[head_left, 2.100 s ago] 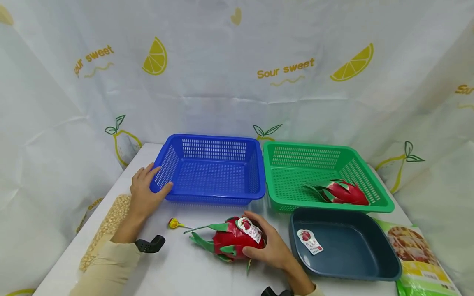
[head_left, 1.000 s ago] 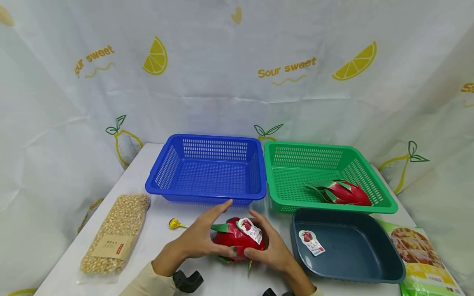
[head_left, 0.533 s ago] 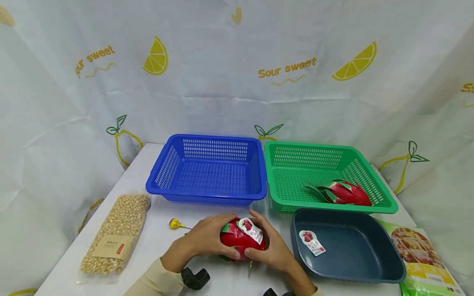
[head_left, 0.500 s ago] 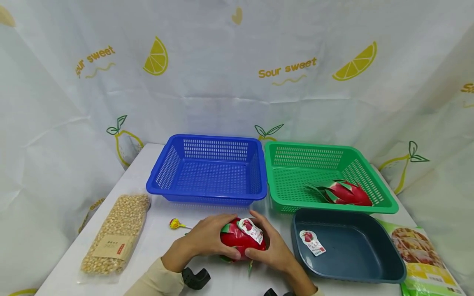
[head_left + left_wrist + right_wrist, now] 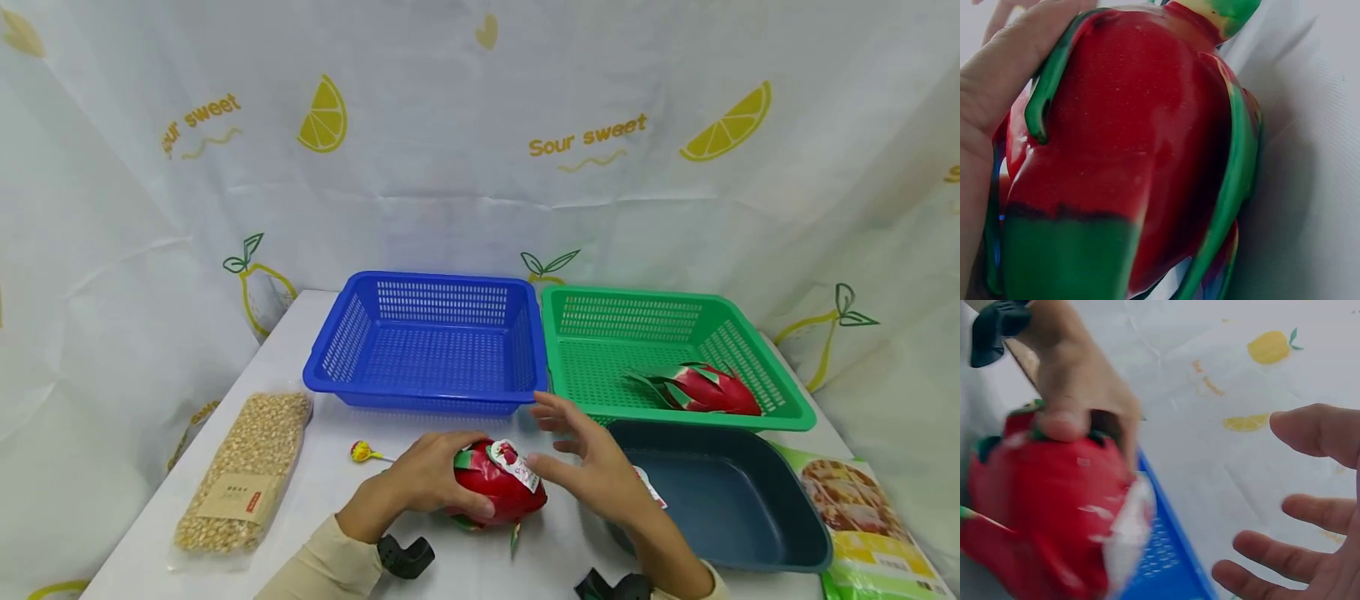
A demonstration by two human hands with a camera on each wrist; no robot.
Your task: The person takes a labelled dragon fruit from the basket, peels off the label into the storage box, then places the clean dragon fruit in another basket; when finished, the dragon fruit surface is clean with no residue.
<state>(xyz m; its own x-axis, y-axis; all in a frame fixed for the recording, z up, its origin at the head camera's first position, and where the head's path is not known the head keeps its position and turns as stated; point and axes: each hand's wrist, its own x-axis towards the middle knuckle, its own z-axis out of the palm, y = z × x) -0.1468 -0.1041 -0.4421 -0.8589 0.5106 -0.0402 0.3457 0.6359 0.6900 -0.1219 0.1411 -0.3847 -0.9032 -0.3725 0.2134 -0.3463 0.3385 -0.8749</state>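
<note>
A red dragon fruit (image 5: pixel 495 490) with green scales and a white sticker lies on the table in front of the baskets. My left hand (image 5: pixel 429 477) grips its left end, the thumb on the near side, and covers its long green leaves. In the left wrist view the dragon fruit (image 5: pixel 1135 119) fills most of the picture. My right hand (image 5: pixel 596 471) is held just right of the fruit, fingers spread, with nothing in it. The right wrist view has the right hand's fingers (image 5: pixel 1316 515) apart from the blurred dragon fruit (image 5: pixel 1047 506).
Behind stand a blue basket (image 5: pixel 427 393) and a green basket (image 5: pixel 600 408), the green one holding another dragon fruit (image 5: pixel 712 390). A dark blue basin (image 5: pixel 720 500) and a green-yellow food packet (image 5: pixel 870 533) are at right. A lollipop (image 5: pixel 362 452) and a bag of corn kernels (image 5: pixel 247 458) lie left.
My left hand has come from the blue basket's side to the dragon fruit and taken hold of it. The right hand has just let go of the fruit and moved right.
</note>
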